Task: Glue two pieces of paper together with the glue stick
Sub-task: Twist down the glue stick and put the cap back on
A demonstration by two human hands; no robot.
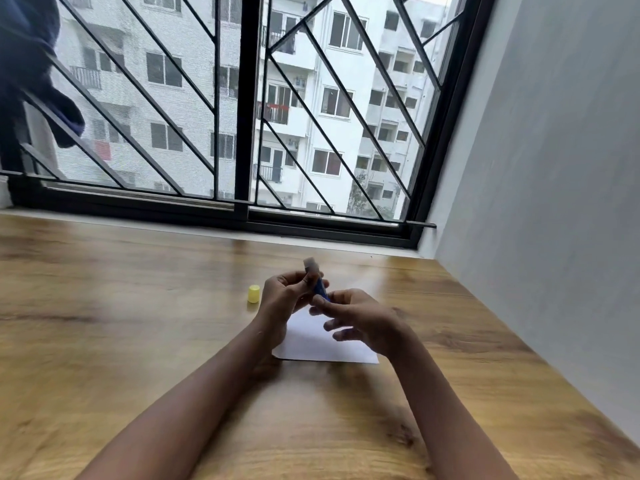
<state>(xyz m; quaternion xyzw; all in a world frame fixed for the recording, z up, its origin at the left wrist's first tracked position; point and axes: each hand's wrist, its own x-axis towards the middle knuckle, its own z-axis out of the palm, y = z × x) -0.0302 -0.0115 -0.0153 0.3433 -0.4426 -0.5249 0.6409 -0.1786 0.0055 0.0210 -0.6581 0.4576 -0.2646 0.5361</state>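
**A:** What's nearest?

**B:** I see white paper [322, 344] on the table [138, 306]. Above it, my right hand [360, 320] pinches the glue stick [320, 287] base; my left hand [284, 299] grips its barrel.

**A:** Risk?

**B:** Over-twisting, I'd guess; glue could snap. The yellow cap [253, 293] could roll away.

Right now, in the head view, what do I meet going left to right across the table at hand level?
Yellow cap → left hand → glue stick → right hand. The white paper lies under both hands, so I leave it unplaced.

The cap [253, 293] stands on the table [104, 323], left of the paper [322, 344] and apart from it.
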